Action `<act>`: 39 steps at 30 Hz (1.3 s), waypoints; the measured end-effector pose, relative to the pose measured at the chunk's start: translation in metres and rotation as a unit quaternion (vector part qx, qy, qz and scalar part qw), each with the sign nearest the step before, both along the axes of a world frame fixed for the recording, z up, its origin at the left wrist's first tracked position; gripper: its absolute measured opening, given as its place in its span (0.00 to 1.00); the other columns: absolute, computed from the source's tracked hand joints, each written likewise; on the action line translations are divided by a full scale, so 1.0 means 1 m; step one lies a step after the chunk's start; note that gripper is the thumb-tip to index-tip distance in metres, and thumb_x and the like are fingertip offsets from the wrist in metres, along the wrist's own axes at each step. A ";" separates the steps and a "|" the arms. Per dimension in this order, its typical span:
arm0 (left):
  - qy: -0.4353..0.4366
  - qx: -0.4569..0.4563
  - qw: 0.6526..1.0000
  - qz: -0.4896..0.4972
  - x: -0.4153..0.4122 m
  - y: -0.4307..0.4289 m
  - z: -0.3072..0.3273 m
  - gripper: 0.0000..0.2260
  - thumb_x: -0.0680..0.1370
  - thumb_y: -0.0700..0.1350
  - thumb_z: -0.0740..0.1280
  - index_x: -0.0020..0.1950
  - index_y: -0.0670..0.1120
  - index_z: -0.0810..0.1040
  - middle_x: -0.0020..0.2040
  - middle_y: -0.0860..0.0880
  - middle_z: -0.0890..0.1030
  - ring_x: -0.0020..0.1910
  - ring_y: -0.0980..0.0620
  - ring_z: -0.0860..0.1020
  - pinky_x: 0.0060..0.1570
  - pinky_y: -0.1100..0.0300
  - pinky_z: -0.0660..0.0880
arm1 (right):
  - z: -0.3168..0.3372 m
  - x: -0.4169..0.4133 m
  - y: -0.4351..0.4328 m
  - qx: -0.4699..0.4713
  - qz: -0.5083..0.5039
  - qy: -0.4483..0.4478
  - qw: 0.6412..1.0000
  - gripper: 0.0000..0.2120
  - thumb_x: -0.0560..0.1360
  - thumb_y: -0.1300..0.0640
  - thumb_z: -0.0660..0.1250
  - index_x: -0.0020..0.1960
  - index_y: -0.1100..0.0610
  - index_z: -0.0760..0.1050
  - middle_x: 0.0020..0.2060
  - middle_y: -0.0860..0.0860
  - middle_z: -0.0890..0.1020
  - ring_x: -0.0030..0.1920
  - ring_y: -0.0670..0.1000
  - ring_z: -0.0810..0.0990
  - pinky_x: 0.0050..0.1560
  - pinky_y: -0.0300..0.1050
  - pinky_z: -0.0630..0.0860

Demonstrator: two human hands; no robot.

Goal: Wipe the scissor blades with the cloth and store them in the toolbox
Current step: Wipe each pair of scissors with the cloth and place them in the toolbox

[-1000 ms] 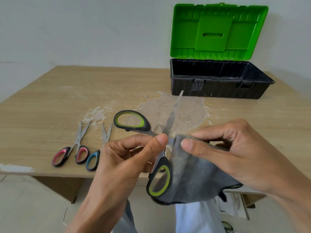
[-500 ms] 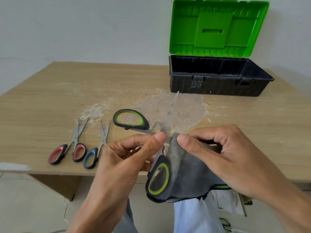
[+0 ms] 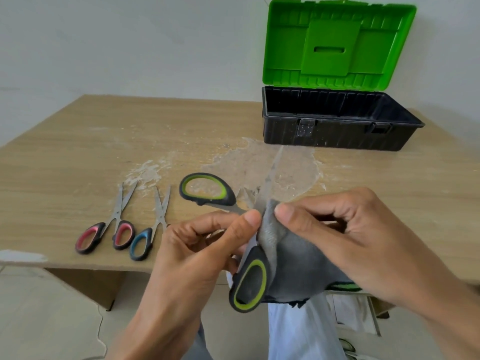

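Note:
My left hand (image 3: 205, 245) grips the large green-and-black scissors (image 3: 249, 284) near the pivot, thumb on the metal. They are spread wide: one handle loop (image 3: 205, 189) lies up to the left, the other hangs low. One blade (image 3: 272, 175) points up and away toward the toolbox. My right hand (image 3: 348, 240) pinches a grey cloth (image 3: 298, 261) against the base of that blade; the cloth drapes down under the hand. The toolbox (image 3: 335, 136) stands open at the back right, black tub with a raised green lid (image 3: 337, 45).
Two small scissors lie on the wooden table (image 3: 78, 157) at the left: a pink-handled pair (image 3: 111, 229) and a blue-handled pair (image 3: 150, 232). White dried smears (image 3: 259, 165) mark the table's middle. The table's front edge runs just behind my hands.
The hands and scissors have stayed almost in place; my right thumb and the cloth have shifted slightly toward my left thumb at the blade's base.

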State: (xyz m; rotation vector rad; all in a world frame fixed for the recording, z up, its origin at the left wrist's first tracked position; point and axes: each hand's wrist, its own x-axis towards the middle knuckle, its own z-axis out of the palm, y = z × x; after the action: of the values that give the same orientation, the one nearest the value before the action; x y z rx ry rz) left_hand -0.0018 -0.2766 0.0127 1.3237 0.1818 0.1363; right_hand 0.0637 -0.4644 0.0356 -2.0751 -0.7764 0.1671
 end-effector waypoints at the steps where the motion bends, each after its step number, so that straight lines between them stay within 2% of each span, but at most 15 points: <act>1: 0.001 -0.008 1.000 0.006 0.000 0.000 0.000 0.09 0.65 0.44 0.81 0.34 0.41 0.84 0.31 0.42 0.79 0.31 0.46 0.75 0.34 0.55 0.73 | -0.002 -0.001 0.002 -0.010 0.007 0.000 1.000 0.26 0.80 0.32 0.59 0.43 0.51 0.85 0.28 0.49 0.80 0.28 0.53 0.77 0.35 0.54 0.75; 3: 0.005 -0.025 0.999 0.024 0.000 0.003 -0.002 0.11 0.64 0.45 0.80 0.36 0.39 0.84 0.32 0.41 0.78 0.31 0.46 0.74 0.34 0.55 0.73 | -0.003 -0.004 0.002 -0.028 0.024 0.012 0.999 0.25 0.81 0.32 0.57 0.41 0.49 0.82 0.27 0.42 0.74 0.28 0.42 0.73 0.32 0.40 0.71; 6: 0.008 -0.034 0.999 0.024 -0.001 0.002 -0.004 0.10 0.66 0.47 0.76 0.34 0.40 0.83 0.32 0.41 0.78 0.32 0.45 0.74 0.34 0.55 0.72 | 0.001 -0.007 0.004 -0.001 0.017 0.050 0.999 0.16 0.76 0.36 0.64 0.53 0.43 0.85 0.35 0.33 0.83 0.38 0.33 0.82 0.44 0.27 0.74; 12: -0.003 -0.036 0.999 0.011 0.001 0.005 -0.006 0.15 0.63 0.53 0.78 0.34 0.41 0.83 0.32 0.43 0.79 0.32 0.47 0.73 0.33 0.57 0.71 | -0.003 0.000 -0.004 0.095 -0.010 0.089 0.991 0.09 0.70 0.46 0.75 0.46 0.48 0.89 0.41 0.48 0.90 0.43 0.49 0.90 0.49 0.43 0.84; 17: 0.000 -0.039 0.999 0.030 0.001 0.011 -0.007 0.17 0.61 0.54 0.79 0.34 0.41 0.82 0.32 0.42 0.78 0.36 0.43 0.72 0.37 0.52 0.69 | -0.005 0.007 -0.016 0.097 -0.031 0.128 0.987 0.17 0.69 0.36 0.76 0.47 0.48 0.90 0.46 0.75 0.82 0.46 0.78 0.80 0.53 0.72 0.78; 20: -0.004 -0.035 0.999 0.017 0.002 0.008 -0.008 0.17 0.63 0.53 0.78 0.36 0.40 0.83 0.32 0.42 0.79 0.32 0.45 0.73 0.36 0.53 0.70 | -0.006 0.004 -0.010 0.096 -0.020 0.130 0.987 0.17 0.69 0.34 0.74 0.49 0.45 0.89 0.45 0.74 0.83 0.45 0.78 0.80 0.53 0.70 0.80; 22: -0.005 -0.031 0.999 0.010 0.001 0.006 -0.009 0.17 0.64 0.53 0.78 0.37 0.39 0.83 0.34 0.40 0.80 0.34 0.44 0.75 0.37 0.53 0.72 | -0.005 0.002 -0.006 0.084 -0.008 0.115 0.990 0.16 0.72 0.34 0.72 0.49 0.44 0.89 0.42 0.73 0.82 0.39 0.74 0.81 0.43 0.56 0.79; 24: -0.002 -0.028 1.000 0.013 0.000 0.009 -0.010 0.17 0.63 0.53 0.78 0.37 0.39 0.84 0.36 0.39 0.80 0.37 0.42 0.75 0.40 0.50 0.72 | -0.003 0.001 -0.005 0.061 0.003 0.111 0.992 0.16 0.74 0.34 0.71 0.49 0.43 0.89 0.39 0.71 0.82 0.34 0.69 0.78 0.38 0.51 0.72; 26: -0.004 -0.020 1.000 0.017 -0.001 0.012 -0.010 0.16 0.63 0.53 0.78 0.36 0.40 0.84 0.34 0.41 0.80 0.37 0.42 0.74 0.40 0.49 0.70 | -0.001 0.003 -0.009 0.041 0.014 0.131 0.990 0.17 0.74 0.33 0.71 0.49 0.44 0.89 0.42 0.69 0.84 0.40 0.71 0.81 0.41 0.59 0.77; 30: 0.009 0.018 1.000 0.013 -0.002 0.013 -0.006 0.14 0.65 0.50 0.80 0.33 0.40 0.83 0.29 0.45 0.75 0.28 0.54 0.71 0.26 0.64 0.69 | -0.002 0.013 -0.022 -0.028 0.031 0.130 0.991 0.26 0.72 0.30 0.69 0.51 0.51 0.89 0.49 0.73 0.82 0.49 0.76 0.80 0.55 0.71 0.78; 32: 0.018 0.026 0.999 0.018 -0.002 0.011 -0.003 0.12 0.64 0.48 0.78 0.32 0.40 0.83 0.28 0.45 0.74 0.26 0.55 0.69 0.23 0.66 0.66 | 0.001 0.015 -0.025 -0.047 0.032 0.100 0.993 0.25 0.72 0.29 0.68 0.52 0.48 0.89 0.51 0.72 0.82 0.51 0.74 0.81 0.58 0.69 0.77; 34: 0.015 0.039 0.999 0.008 -0.002 0.006 0.000 0.12 0.63 0.50 0.76 0.31 0.41 0.83 0.28 0.46 0.73 0.25 0.55 0.67 0.23 0.66 0.65 | 0.006 0.016 -0.026 -0.052 0.018 0.075 0.996 0.30 0.72 0.28 0.67 0.55 0.53 0.87 0.51 0.71 0.82 0.53 0.74 0.81 0.58 0.67 0.78; 36: 0.007 0.040 0.999 0.000 -0.001 0.002 0.001 0.11 0.63 0.50 0.76 0.31 0.42 0.83 0.26 0.48 0.74 0.25 0.55 0.67 0.24 0.66 0.65 | 0.010 0.014 -0.021 -0.050 0.012 0.045 0.998 0.24 0.74 0.28 0.67 0.56 0.44 0.87 0.51 0.67 0.85 0.55 0.69 0.84 0.58 0.63 0.80; 38: -0.004 0.032 0.999 -0.008 0.001 0.001 -0.001 0.12 0.66 0.49 0.79 0.33 0.41 0.84 0.27 0.47 0.76 0.26 0.54 0.69 0.25 0.65 0.67 | 0.011 0.010 -0.014 -0.026 0.019 0.048 0.998 0.16 0.75 0.33 0.66 0.54 0.38 0.87 0.50 0.48 0.90 0.50 0.50 0.89 0.58 0.46 0.83; 39: -0.012 0.025 1.000 -0.011 0.001 0.001 -0.002 0.13 0.66 0.50 0.80 0.34 0.41 0.84 0.28 0.46 0.76 0.26 0.53 0.70 0.26 0.64 0.68 | 0.010 0.006 -0.011 -0.030 0.034 0.066 0.997 0.17 0.74 0.35 0.65 0.54 0.39 0.87 0.44 0.39 0.89 0.42 0.38 0.87 0.55 0.36 0.80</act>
State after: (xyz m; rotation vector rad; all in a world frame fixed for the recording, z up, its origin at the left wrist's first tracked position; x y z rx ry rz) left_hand -0.0004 -0.2758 0.0108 1.3722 0.1438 0.1399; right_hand 0.0702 -0.4750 0.0460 -2.0713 -0.7688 0.3644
